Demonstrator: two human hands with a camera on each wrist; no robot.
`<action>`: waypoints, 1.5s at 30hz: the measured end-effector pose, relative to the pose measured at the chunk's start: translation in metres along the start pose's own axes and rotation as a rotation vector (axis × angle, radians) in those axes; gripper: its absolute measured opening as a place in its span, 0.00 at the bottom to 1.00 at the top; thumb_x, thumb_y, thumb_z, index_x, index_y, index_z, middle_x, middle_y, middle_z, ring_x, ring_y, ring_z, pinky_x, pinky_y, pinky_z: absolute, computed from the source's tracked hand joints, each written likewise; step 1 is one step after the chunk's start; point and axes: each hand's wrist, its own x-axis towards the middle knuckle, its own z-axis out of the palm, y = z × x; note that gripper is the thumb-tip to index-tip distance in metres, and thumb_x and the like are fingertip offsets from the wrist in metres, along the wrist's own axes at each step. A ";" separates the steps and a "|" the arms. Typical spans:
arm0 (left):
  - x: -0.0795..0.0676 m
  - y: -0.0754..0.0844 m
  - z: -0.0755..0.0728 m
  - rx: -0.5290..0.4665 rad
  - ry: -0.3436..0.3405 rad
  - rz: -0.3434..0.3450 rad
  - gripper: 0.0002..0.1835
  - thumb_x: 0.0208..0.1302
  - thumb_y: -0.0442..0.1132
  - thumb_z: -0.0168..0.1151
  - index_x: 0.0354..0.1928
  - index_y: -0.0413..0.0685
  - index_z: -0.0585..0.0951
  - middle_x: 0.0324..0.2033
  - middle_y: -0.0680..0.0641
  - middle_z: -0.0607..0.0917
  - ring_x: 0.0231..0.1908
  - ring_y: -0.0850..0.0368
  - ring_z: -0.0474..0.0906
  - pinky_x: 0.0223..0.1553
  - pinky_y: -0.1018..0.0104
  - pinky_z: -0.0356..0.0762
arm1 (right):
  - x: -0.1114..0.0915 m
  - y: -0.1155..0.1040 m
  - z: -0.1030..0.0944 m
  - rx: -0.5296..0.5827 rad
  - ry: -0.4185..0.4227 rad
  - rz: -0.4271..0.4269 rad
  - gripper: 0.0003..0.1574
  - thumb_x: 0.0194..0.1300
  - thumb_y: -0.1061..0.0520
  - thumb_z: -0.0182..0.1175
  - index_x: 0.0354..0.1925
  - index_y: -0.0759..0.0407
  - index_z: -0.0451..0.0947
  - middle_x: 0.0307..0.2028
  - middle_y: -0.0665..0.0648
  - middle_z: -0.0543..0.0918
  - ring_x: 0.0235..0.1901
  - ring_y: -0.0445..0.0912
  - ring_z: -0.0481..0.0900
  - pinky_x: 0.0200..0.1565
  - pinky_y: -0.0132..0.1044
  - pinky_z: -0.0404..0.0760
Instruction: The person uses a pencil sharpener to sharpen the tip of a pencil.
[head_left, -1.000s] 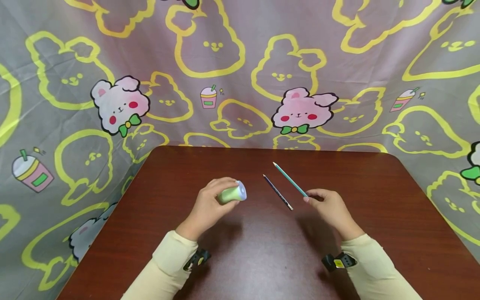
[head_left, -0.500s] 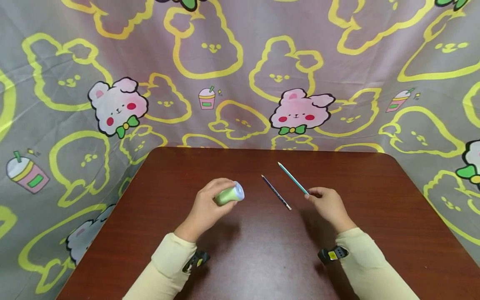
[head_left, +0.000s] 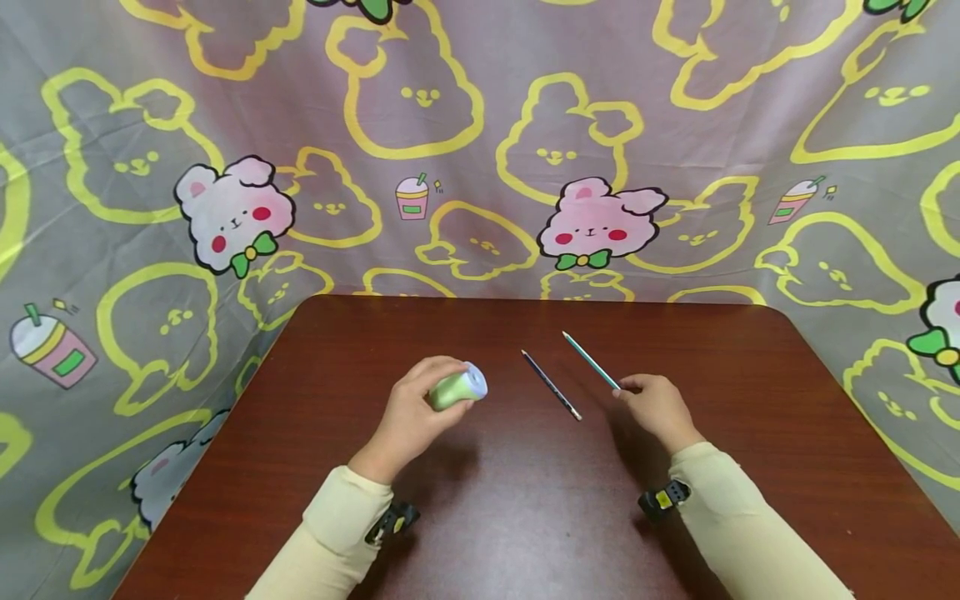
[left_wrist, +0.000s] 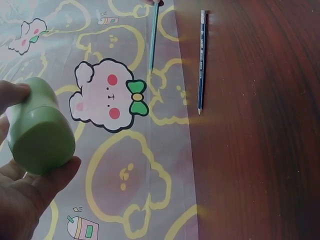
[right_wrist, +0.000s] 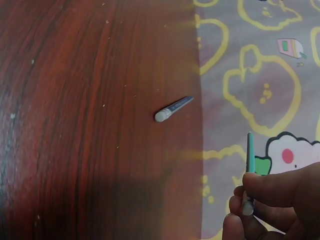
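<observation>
My left hand (head_left: 408,421) grips a green, roughly cylindrical pencil sharpener (head_left: 450,392) above the table, its pale blue end with a small hole turned toward the right. Its rounded green base (left_wrist: 42,140) faces the left wrist camera. Between thumb and fingers, my right hand (head_left: 660,410) pinches a teal pencil (head_left: 591,360) near its rear end; the sharpened tip points away and to the left. A dark blue pencil (head_left: 551,385) lies on the table between the hands, tip to the far left and white eraser-like end (right_wrist: 160,116) nearer me. Sharpener and teal pencil are apart.
The brown wooden table (head_left: 510,517) has rounded far corners. Behind and beside it hangs a grey cloth (head_left: 480,108) with yellow outlines and bunny faces. Each wrist carries a black strapped device, one below the left sleeve (head_left: 348,504), another by the right sleeve (head_left: 723,483).
My right hand and the teal pencil have shifted slightly right, and the pencil's tip has swung rightward. The left hand keeps its grip on the sharpener, nearly still. The dark blue pencil stays put.
</observation>
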 end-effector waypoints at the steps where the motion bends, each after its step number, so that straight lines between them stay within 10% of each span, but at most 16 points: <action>1: 0.000 0.000 0.000 -0.002 0.001 -0.001 0.23 0.43 0.26 0.74 0.47 0.43 0.84 0.46 0.44 0.83 0.47 0.49 0.79 0.44 0.63 0.77 | 0.001 0.000 0.000 -0.008 -0.009 0.004 0.20 0.64 0.56 0.59 0.47 0.70 0.80 0.47 0.69 0.82 0.49 0.64 0.78 0.46 0.56 0.75; 45: 0.003 -0.010 0.004 -0.014 -0.017 -0.098 0.23 0.43 0.27 0.76 0.46 0.40 0.84 0.45 0.43 0.85 0.47 0.50 0.80 0.48 0.57 0.79 | 0.023 0.004 0.024 -0.146 -0.069 0.073 0.16 0.60 0.54 0.61 0.43 0.63 0.84 0.43 0.64 0.85 0.43 0.61 0.81 0.34 0.52 0.77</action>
